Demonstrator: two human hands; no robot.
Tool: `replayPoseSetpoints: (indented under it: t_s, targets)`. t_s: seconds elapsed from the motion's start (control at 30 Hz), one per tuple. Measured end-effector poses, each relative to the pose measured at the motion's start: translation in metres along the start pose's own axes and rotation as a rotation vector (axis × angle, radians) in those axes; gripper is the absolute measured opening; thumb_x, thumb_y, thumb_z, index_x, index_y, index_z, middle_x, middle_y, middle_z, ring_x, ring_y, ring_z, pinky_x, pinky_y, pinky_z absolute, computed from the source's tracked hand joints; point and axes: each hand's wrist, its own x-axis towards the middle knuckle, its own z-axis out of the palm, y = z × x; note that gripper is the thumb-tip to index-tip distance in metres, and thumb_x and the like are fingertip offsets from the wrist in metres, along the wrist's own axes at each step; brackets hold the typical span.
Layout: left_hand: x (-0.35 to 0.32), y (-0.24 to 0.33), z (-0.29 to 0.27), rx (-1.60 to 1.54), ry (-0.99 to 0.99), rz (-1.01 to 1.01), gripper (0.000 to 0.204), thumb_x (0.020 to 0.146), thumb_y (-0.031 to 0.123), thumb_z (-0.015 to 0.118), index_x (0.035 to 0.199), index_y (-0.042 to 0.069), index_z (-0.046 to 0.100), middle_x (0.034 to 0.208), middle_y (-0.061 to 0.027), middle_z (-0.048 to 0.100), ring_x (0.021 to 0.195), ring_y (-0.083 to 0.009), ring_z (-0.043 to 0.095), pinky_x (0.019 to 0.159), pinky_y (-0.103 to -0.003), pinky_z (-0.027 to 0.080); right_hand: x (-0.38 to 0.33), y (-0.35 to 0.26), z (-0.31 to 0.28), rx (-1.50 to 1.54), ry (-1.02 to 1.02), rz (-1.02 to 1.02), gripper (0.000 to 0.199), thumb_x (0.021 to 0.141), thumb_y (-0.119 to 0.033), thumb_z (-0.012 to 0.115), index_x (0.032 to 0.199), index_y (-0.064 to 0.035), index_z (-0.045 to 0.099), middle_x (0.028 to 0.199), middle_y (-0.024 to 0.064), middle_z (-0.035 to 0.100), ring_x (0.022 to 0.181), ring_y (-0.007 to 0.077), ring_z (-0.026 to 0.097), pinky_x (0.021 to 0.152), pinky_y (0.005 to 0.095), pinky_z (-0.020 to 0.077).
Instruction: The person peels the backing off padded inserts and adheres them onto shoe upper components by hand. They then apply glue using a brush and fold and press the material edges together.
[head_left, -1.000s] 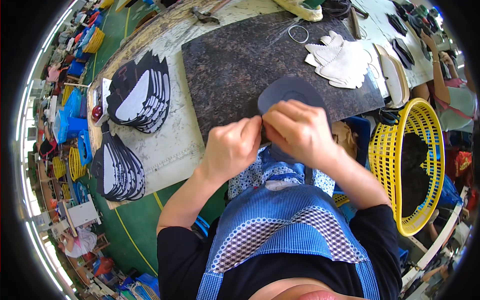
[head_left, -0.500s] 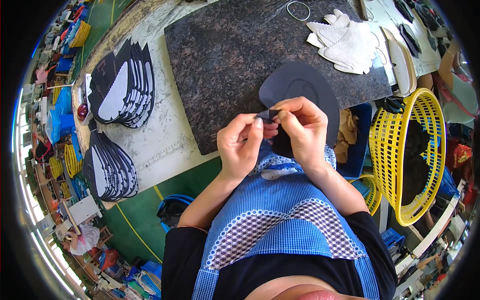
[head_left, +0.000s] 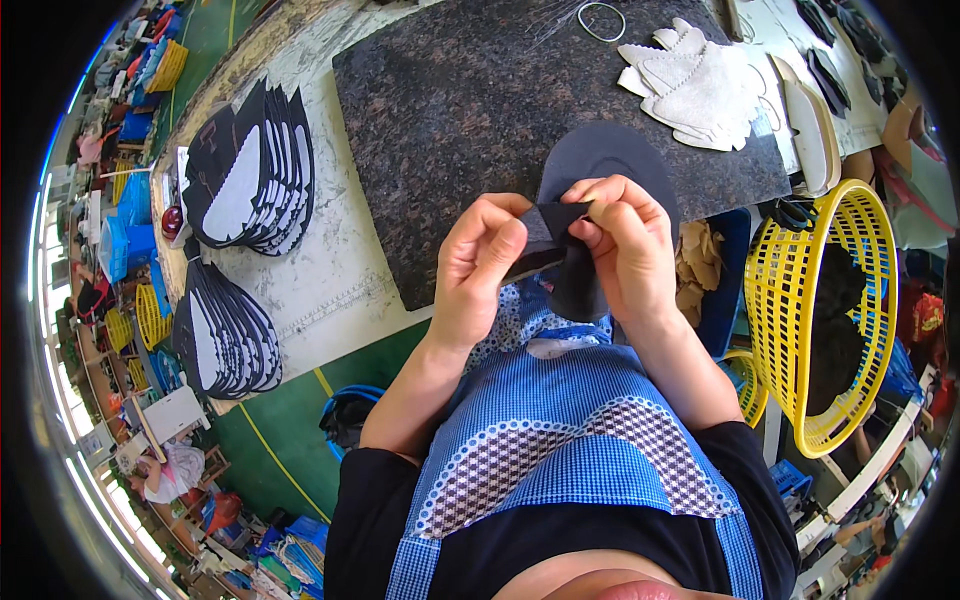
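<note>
Both hands hold a black, curved, flexible piece (head_left: 608, 155) that looks like a shoe upper, above the near edge of the dark stone slab (head_left: 430, 130). My left hand (head_left: 478, 262) is closed, thumb against fingers, pinching one end of it. My right hand (head_left: 632, 245) is closed on a pointed end beside it, fingertips pressed together. Between the hands a folded flap shows a greyer face. The rounded part lies beyond my right hand on the slab, and a lower part hangs over my blue checked apron (head_left: 560, 440).
At left stand two fanned stacks of black-and-white pieces, a far stack (head_left: 255, 170) and a near stack (head_left: 225, 335). White zigzag-edged pieces (head_left: 695, 90) lie on the slab's far right. A yellow basket (head_left: 775, 270) and a blue bin (head_left: 738, 250) of brown scraps are at right.
My hands have moved apart slightly, the right one going right. The flap between them has spread wider, and the black piece has shifted and turned a little.
</note>
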Motion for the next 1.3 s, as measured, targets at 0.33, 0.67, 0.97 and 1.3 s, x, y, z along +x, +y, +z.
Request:
replayPoseSetpoints:
  t_s: [0.33, 0.67, 0.97, 1.3]
  targets:
    - [0.005, 0.017, 0.006, 0.609, -0.053, 0.285, 0.009, 0.094, 0.003, 0.061, 0.089, 0.000, 0.056, 0.111, -0.0100, 0.061, 0.089, -0.0104, 0.062, 0.072, -0.024, 0.053, 0.001, -0.043, 0.007, -1.065, -0.322, -0.234, 0.027, 0.084, -0.022, 0.075, 0.081, -0.0026, 0.056, 0.080, -0.0001, 0.052, 0.071, 0.0079, 0.051, 0.061, 0.0249, 0.0421]
    - [0.003, 0.037, -0.007, 0.480, -0.007, 0.203, 0.007, 0.096, 0.004, 0.057, 0.092, -0.001, 0.060, 0.107, -0.0160, 0.068, 0.077, -0.0054, 0.061, 0.064, -0.018, 0.050, 0.008, -0.072, -0.014, -0.824, -0.301, -0.193, 0.016, 0.086, -0.004, 0.064, 0.075, 0.0046, 0.058, 0.079, 0.0038, 0.063, 0.065, 0.0053, 0.049, 0.057, 0.0232, 0.0400]
    - [0.027, 0.048, 0.004, 0.404, -0.133, -0.194, 0.029, 0.093, 0.004, 0.059, 0.120, -0.006, 0.057, 0.109, -0.0145, 0.068, 0.095, -0.0115, 0.065, 0.082, -0.027, 0.056, 0.006, -0.035, 0.001, -1.189, -0.419, -0.779, 0.011, 0.080, 0.003, 0.067, 0.074, 0.0025, 0.057, 0.099, 0.0174, 0.069, 0.073, 0.0254, 0.068, 0.061, 0.0296, 0.0528]
    - [0.014, 0.044, 0.010, 1.104, -0.147, 0.164, 0.014, 0.096, 0.005, 0.057, 0.104, -0.005, 0.064, 0.079, -0.0112, 0.071, 0.061, -0.0132, 0.065, 0.056, -0.026, 0.049, 0.007, -0.043, 0.016, -1.377, -0.289, -0.632, 0.035, 0.077, -0.029, 0.077, 0.084, -0.0005, 0.058, 0.077, 0.0125, 0.053, 0.070, 0.0319, 0.058, 0.057, 0.0409, 0.0475]
